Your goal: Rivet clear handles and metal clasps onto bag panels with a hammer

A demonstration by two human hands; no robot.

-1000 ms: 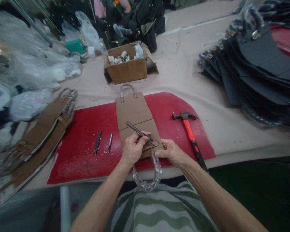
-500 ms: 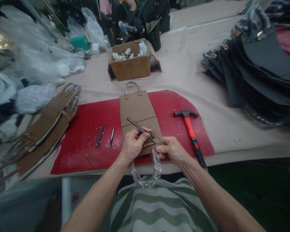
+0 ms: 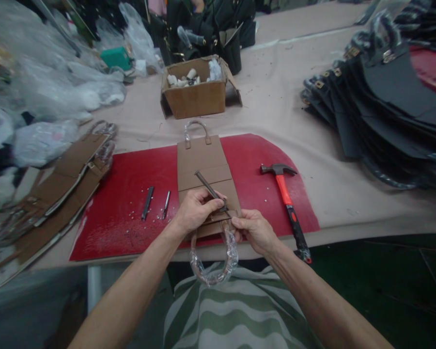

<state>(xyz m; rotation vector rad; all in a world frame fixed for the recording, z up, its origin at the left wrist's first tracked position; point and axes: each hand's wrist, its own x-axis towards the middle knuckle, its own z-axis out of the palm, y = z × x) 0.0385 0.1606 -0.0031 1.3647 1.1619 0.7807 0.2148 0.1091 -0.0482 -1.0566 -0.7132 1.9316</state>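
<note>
A tan bag panel (image 3: 203,157) lies lengthwise on the red board (image 3: 254,160), with a handle at each end. Clear plastic wraps the near handle (image 3: 213,278), which hangs past the table edge. My left hand (image 3: 194,211) is closed round a dark metal punch-like tool (image 3: 209,185), its lower end at the panel's near part. Opposite it, my right hand (image 3: 254,229) pinches the panel's right edge beside the handle base. What lies under the fingers is hidden. To the right rests a claw hammer (image 3: 285,191) with a red and black grip.
Two slim metal tools, a dark bar (image 3: 147,202) and a thin punch (image 3: 166,204), lie among small bits on the left. Brown bag panels (image 3: 65,194) are piled at far left, black ones (image 3: 378,111) at right. Behind the board stands a cardboard box (image 3: 196,99) of small items.
Both hands keep their hold on the tool and the panel. The view has shifted a little, so most things appear slightly further left. The tool's tilt is slightly steeper.
</note>
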